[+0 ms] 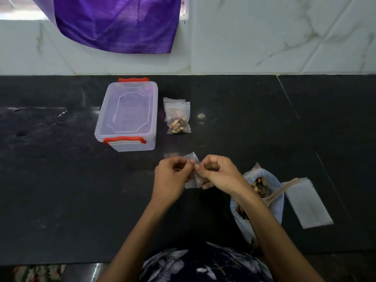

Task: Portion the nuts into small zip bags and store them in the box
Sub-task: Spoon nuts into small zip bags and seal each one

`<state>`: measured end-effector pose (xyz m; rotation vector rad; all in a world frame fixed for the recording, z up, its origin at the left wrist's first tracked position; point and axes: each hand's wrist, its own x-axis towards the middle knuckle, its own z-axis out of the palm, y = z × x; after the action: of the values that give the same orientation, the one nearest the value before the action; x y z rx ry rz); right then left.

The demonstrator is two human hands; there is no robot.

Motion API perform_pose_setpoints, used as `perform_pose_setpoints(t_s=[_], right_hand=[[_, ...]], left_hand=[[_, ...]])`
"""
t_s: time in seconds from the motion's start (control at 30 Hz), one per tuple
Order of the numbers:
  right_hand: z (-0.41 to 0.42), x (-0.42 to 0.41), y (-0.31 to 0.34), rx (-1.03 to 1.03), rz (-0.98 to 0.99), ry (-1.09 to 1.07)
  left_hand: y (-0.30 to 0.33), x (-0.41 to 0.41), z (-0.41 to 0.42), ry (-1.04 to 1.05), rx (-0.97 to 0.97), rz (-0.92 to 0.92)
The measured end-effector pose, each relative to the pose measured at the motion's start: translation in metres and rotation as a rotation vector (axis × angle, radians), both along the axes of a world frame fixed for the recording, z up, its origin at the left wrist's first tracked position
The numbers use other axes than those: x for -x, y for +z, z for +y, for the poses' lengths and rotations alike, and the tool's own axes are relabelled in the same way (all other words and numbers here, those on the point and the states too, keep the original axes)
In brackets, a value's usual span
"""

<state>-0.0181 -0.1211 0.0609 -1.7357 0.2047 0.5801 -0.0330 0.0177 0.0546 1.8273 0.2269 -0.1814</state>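
Note:
Both hands hold one small clear zip bag (192, 171) above the black counter, near its front middle. My left hand (173, 176) pinches the bag's left side and my right hand (217, 174) pinches its right side at the top edge. Whether this bag holds nuts is hidden by my fingers. Filled small zip bags (178, 118) of nuts lie stacked beside a clear plastic box (127, 115) with red latches, its lid on. A large open bag of mixed nuts (262, 192) lies under my right forearm, with a pale spoon (282, 190) in it.
A stack of empty small zip bags (308, 202) lies to the right of the nut bag. A purple cloth (116, 23) hangs on the marble wall behind the counter (61, 169). A floral garment (203, 263) shows at the bottom edge.

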Motion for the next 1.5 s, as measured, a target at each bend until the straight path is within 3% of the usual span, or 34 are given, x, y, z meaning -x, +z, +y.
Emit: perform_pose_setpoints(t_s=[0.1,0.2,0.3,0.47,0.63,0.77,1.0,1.13,1.3,1.4,1.5], right_hand=[[0.006,0.006,-0.001,0.127,-0.079,-0.012],[0.009,0.009,-0.002,0.44,-0.338,-0.058],[0.007,0.008,0.002,0.549,-0.498,-0.099],[0.006,0.011,0.002,0.41,-0.414,-0.043],[0.012,0.011,0.001,0.272,-0.481,-0.22],[0.016,0.011,0.0,0.259,-0.522,-0.283],[0.02,0.012,0.005,0.624,-0.664,-0.18],[0.021,0.011,0.011,0.757,-0.559,0.023],[0.014,0.007,0.008,0.503,-0.476,0.01],[0.002,0.003,0.01,0.276,-0.31,0.007],[-0.008,0.001,0.017,0.087,-0.226,0.097]], left_hand=[[0.001,-0.002,0.001,0.004,-0.145,-0.034],[0.007,0.0,0.001,-0.034,-0.238,-0.06],[0.013,0.002,0.0,-0.038,-0.307,-0.088],[0.018,0.002,-0.001,0.039,-0.3,-0.129],[0.019,0.006,-0.007,0.124,-0.29,-0.112],[0.015,0.009,-0.012,0.051,-0.319,0.003],[0.02,0.007,-0.016,0.084,-0.432,-0.017],[0.02,0.007,-0.019,0.066,-0.391,-0.092],[0.018,0.009,-0.009,-0.072,-0.288,-0.194],[0.021,0.004,0.011,-0.227,-0.278,-0.237],[0.022,-0.007,0.026,-0.445,-0.361,-0.105]])
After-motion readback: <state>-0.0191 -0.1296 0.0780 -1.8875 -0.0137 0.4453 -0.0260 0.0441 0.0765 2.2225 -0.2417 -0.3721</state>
